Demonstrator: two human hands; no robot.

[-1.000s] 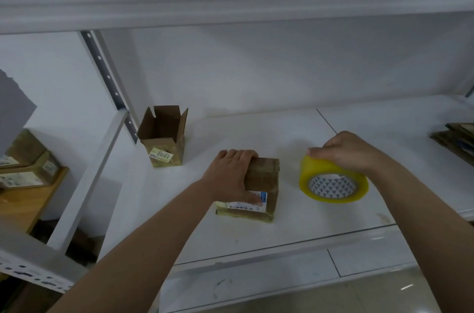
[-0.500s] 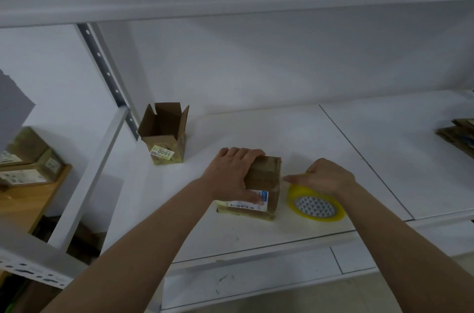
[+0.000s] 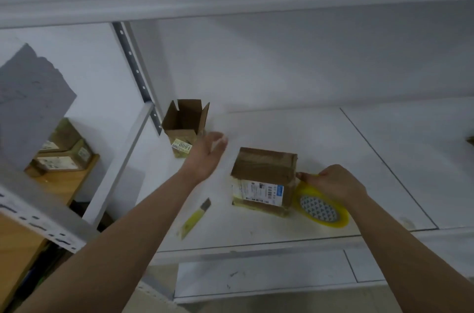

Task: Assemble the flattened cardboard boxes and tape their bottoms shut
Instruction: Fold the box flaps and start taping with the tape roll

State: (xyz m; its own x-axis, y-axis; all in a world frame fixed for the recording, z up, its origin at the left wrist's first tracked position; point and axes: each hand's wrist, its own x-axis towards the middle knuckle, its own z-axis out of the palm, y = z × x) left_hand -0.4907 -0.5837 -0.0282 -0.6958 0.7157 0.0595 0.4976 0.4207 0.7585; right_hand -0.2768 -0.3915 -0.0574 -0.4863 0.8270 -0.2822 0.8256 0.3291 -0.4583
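1. The small brown cardboard box [image 3: 265, 179], bottom flaps up, stands mid-shelf – taping is judged in hand.
2. The yellow tape roll [image 3: 323, 207], touching its right side, is gripped by the right hand [image 3: 333, 183].
3. The left hand [image 3: 205, 156] is held released, blurred, above the shelf.
4. Next, a cut is called for – the yellow utility knife [image 3: 196, 217] lies nearby.

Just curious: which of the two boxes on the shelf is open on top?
The far box beside the left hand, flaps standing up; the near box is closed.

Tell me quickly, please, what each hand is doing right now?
Left hand: open, fingers loose and blurred, holding nothing, above the shelf.
Right hand: pinching something at the tape roll, beside the taped box.
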